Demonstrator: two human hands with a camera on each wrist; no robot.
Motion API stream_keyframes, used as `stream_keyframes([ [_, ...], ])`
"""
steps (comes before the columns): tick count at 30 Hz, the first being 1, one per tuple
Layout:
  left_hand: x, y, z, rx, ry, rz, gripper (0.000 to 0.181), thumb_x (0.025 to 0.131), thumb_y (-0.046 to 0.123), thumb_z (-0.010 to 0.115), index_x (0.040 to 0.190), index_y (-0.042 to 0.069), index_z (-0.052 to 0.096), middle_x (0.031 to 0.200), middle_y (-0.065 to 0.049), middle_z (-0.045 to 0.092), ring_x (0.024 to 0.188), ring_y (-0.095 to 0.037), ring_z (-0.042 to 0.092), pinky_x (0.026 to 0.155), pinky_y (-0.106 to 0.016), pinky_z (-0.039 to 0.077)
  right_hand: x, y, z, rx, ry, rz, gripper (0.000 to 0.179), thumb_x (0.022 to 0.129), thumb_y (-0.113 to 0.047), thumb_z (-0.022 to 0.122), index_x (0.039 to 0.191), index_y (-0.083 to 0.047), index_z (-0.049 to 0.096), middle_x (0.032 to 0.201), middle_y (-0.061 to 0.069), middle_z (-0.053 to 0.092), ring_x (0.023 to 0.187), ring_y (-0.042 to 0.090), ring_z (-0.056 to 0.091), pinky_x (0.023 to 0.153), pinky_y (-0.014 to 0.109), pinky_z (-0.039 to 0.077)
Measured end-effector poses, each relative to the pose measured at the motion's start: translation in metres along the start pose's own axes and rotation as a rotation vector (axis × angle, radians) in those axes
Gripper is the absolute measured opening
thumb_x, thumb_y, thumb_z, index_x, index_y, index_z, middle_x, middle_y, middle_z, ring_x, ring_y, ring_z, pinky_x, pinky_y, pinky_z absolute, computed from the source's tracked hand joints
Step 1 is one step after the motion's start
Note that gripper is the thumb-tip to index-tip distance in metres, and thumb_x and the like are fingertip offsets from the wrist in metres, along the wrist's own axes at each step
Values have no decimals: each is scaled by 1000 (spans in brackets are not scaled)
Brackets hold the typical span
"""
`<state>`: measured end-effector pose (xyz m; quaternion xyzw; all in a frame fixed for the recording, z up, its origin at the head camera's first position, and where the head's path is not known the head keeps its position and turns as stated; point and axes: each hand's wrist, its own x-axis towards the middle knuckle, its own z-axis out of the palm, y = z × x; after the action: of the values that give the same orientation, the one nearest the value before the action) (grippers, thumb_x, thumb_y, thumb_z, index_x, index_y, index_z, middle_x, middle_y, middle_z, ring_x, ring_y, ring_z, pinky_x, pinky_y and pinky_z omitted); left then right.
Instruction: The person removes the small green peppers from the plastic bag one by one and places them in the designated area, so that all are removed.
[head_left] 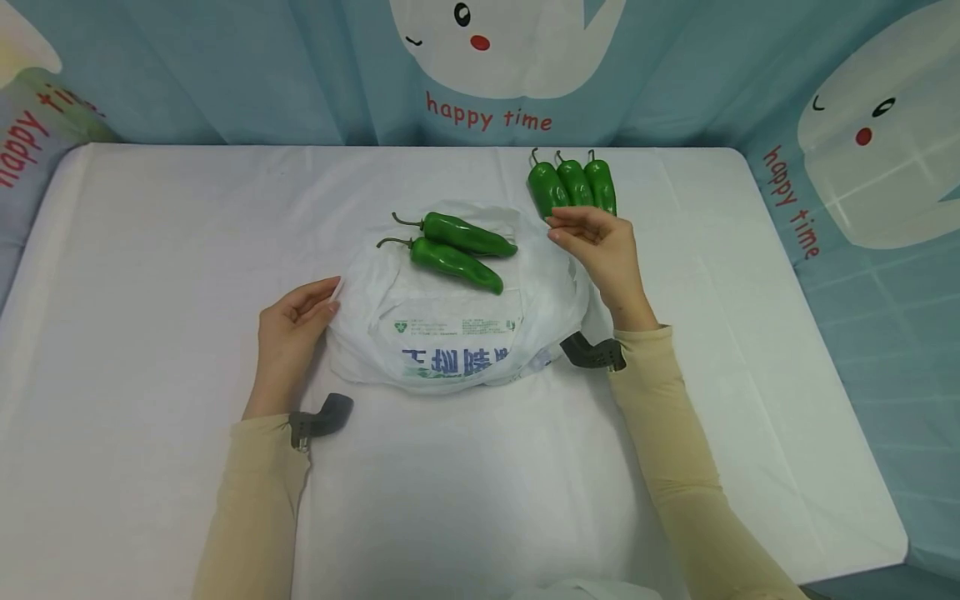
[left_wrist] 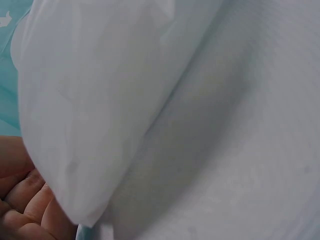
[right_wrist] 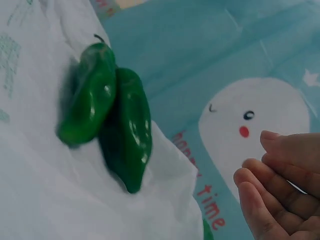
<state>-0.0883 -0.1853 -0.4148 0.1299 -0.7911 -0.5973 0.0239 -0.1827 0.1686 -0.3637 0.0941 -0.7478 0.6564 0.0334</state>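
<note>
A white plastic bag (head_left: 352,333) with blue and green print lies spread on the table, its rim raised. Two long green peppers (head_left: 456,265) rest side by side on it, stems to the left. At the bag's left edge, my left hand (head_left: 291,333) pinches the rim between thumb and fingers; the left wrist view shows the white film (left_wrist: 90,100) running down to that hand. My right hand (head_left: 603,254) hovers by the bag's upper right, fingers loosely bent. Nothing shows between them in the right wrist view, where both peppers (right_wrist: 132,130) lie on the bag.
Three more green peppers (head_left: 573,182) stand in a row at the table's back edge, partly hidden by the right hand. The table (head_left: 150,292) has a white cover. A teal curtain (head_left: 315,75) hangs behind and at the sides.
</note>
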Motion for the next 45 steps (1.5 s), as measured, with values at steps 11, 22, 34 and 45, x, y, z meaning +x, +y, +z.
stream_keyframes([
  [11,-2,2,0,18,6,1,34,92,10,62,125,3,60,124,-15,60,101,-1,60,86,-11,46,-8,3,25,-57,-160,7,31,84,2,69,112,13,61,104,20,67,91,16,63,83,27,53],
  [22,-1,1,0,16,5,-6,36,92,9,62,127,2,59,126,-16,59,103,-2,59,86,-10,46,-12,9,42,-71,-238,38,29,84,3,68,111,10,63,107,22,65,89,15,64,82,29,54],
  [34,-1,1,-1,26,-1,-14,36,92,12,62,127,3,58,127,-16,58,104,-3,59,86,-9,45,-14,14,47,-109,-281,75,27,84,3,68,110,8,63,106,21,66,90,21,64,79,29,55],
  [45,-3,2,-1,19,7,-11,35,92,11,62,126,3,60,125,-15,59,105,-4,59,86,-9,45,-15,19,50,-144,-304,94,28,84,1,69,111,7,64,106,19,66,93,26,64,78,30,55],
])
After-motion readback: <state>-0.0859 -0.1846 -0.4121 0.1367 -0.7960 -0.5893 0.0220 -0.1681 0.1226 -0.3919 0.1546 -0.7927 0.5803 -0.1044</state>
